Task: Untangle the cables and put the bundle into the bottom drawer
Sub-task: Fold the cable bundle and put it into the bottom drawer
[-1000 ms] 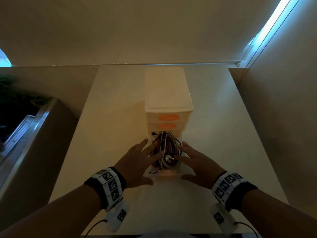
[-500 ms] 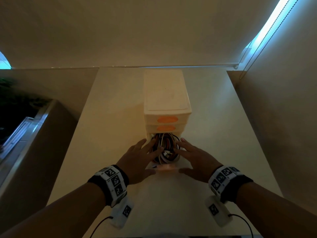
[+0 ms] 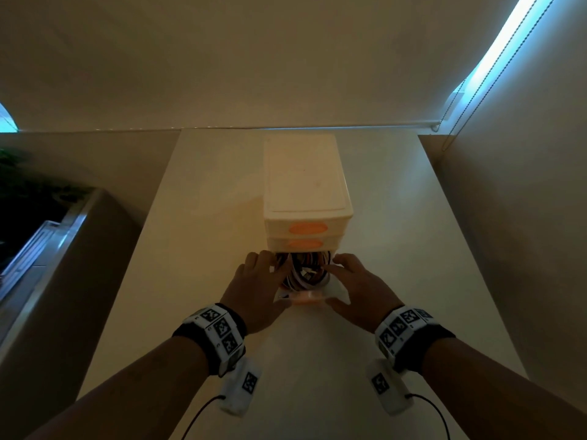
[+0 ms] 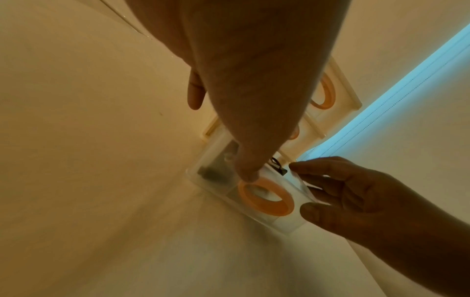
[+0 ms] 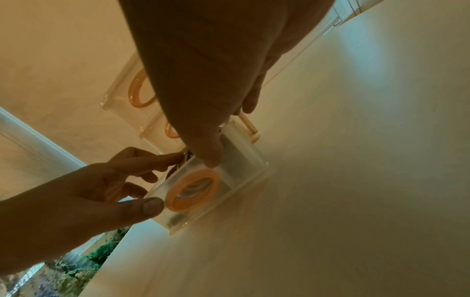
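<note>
A cream drawer unit [image 3: 305, 188] with orange handles stands in the middle of the table. Its clear bottom drawer [image 3: 336, 289] is pulled part way out, with the coiled cable bundle [image 3: 306, 269] inside. My left hand [image 3: 259, 281] lies on the drawer's left side, fingers stretched over the cables, thumb on the drawer front [image 5: 229, 180]. On the drawer's right side my right hand [image 3: 355, 284] mirrors it, thumb against the front near the orange ring handle [image 4: 279, 209]. The back of the bundle is hidden under the second drawer.
The unit sits on a pale table [image 3: 197, 249] that runs to a wall at the back. A wall with a blind cord [image 3: 457, 100] bounds the right side. A ledge and dark plants [image 3: 38, 198] lie left of the table edge.
The bottom drawer has slid inward toward the unit, and both hands have moved forward with it. Less of the cable bundle shows than a second ago.
</note>
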`<state>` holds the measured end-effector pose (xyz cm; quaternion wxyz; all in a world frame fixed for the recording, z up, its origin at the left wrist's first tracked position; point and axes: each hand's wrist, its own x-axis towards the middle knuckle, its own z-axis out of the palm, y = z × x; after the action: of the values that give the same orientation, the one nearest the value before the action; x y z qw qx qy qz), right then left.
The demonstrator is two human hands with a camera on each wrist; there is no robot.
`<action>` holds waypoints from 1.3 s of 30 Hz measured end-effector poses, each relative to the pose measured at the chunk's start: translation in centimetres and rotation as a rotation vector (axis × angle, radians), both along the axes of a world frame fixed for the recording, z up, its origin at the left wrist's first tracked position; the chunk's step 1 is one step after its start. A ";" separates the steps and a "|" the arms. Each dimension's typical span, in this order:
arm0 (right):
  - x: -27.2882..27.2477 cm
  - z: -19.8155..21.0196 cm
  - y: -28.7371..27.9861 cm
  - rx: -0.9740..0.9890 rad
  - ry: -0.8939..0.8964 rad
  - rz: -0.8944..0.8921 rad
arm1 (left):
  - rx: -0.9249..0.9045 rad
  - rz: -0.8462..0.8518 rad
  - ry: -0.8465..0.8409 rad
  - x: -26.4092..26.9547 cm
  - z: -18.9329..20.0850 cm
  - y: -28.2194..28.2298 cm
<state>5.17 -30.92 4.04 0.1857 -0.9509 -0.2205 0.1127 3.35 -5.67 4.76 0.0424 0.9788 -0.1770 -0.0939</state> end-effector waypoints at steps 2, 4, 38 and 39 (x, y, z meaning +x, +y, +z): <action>0.3 -0.1 0.1 0.042 -0.006 -0.071 | -0.036 0.051 0.000 0.5 -0.1 0.1; 0.6 -0.2 0.2 0.089 0.003 -0.167 | -0.080 0.108 -0.008 0.8 0.0 0.1; 6.7 -0.8 2.5 0.036 0.012 -0.493 | -0.116 0.474 0.126 7.2 -2.3 0.2; 6.9 -0.8 2.4 0.035 0.019 -0.492 | -0.120 0.487 0.131 7.3 -2.4 0.2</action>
<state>12.03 -28.48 3.20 0.2262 -0.9714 0.0176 0.0694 10.63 -5.51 2.39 0.1332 0.9802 0.0616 -0.1332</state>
